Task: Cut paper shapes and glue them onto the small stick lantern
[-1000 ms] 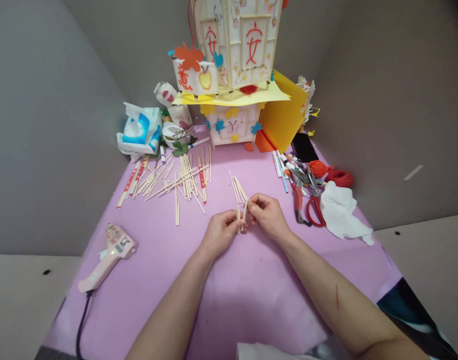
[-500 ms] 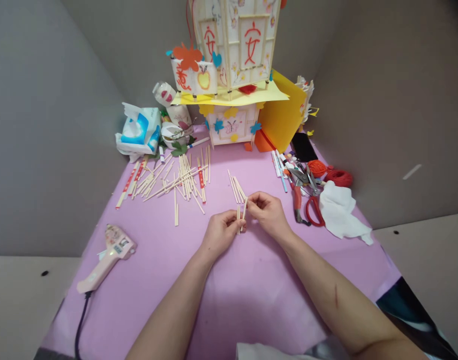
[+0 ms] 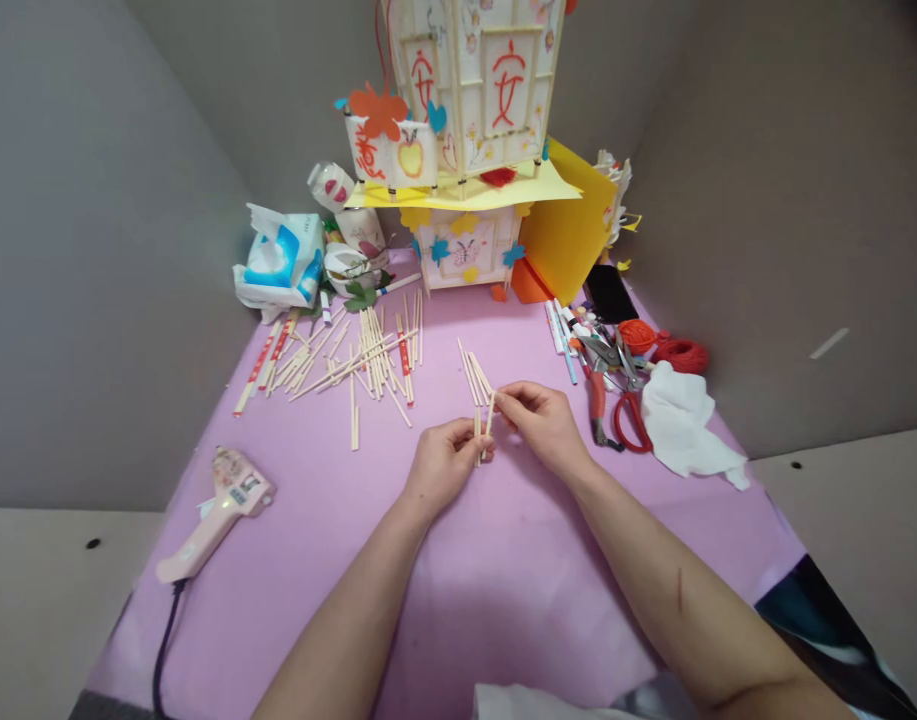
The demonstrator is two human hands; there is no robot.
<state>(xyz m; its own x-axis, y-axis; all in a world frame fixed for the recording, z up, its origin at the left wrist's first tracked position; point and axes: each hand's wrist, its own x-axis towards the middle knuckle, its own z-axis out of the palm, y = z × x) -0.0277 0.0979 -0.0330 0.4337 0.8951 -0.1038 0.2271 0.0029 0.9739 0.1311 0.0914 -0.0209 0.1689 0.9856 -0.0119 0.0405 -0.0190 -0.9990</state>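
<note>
Between the fingers of my left hand (image 3: 449, 462) are short wooden sticks (image 3: 477, 425), held upright over the purple table. My right hand (image 3: 542, 420) pinches the upper end of another short stick (image 3: 490, 412), whose lower part meets my left fingertips. Just beyond my hands lie several short sticks (image 3: 473, 376) side by side on the table. Farther left is a loose pile of wooden sticks (image 3: 375, 350), some crossing each other, with a few in red paper wrappers (image 3: 257, 365).
A pink glue gun (image 3: 222, 510) with a dark cord lies at left. At the back stands a decorated paper-and-stick lantern house (image 3: 469, 250), beside a tissue pack (image 3: 285, 260). Pliers (image 3: 597, 400), red-handled scissors (image 3: 632, 420), red yarn (image 3: 679, 353) and crumpled white tissue (image 3: 683, 420) lie at right.
The view has shifted very slightly. My hands keep nearly the same pose around the sticks, and nothing else has visibly moved.
</note>
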